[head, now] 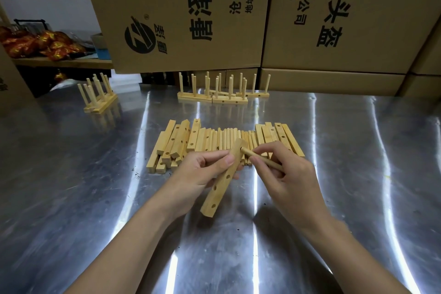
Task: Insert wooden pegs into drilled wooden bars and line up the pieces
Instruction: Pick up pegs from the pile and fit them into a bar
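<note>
Surface: a shiny steel tabletop [71, 198], streaked with bright reflections.
Room: two large printed cardboard cartons [334, 19] stood at 12 to 2 o'clock on flatter cartons. A wooden shelf [62, 62] at 10 o'clock carried red-and-gold packets [40, 43].
Left hand [202, 169]: thumb and fingers were curled round one drilled bar [223, 180], held tilted above the table with its upper end toward 1 o'clock.
Holes: three open ones showed on the held bar's face.
Right hand [288, 174]: thumb and fingertips pinched one peg [262, 161], its tip at the bar's topmost hole; depth could not be told.
Loose stock: one heap of bars and pegs [214, 138] lay at 12 o'clock just beyond the hands, too overlapped to count.
Finished pieces: two groups stood well apart, the far pegged bars [222, 95] at 12 o'clock and the left pegged bars [97, 98] at 10 o'clock.
</note>
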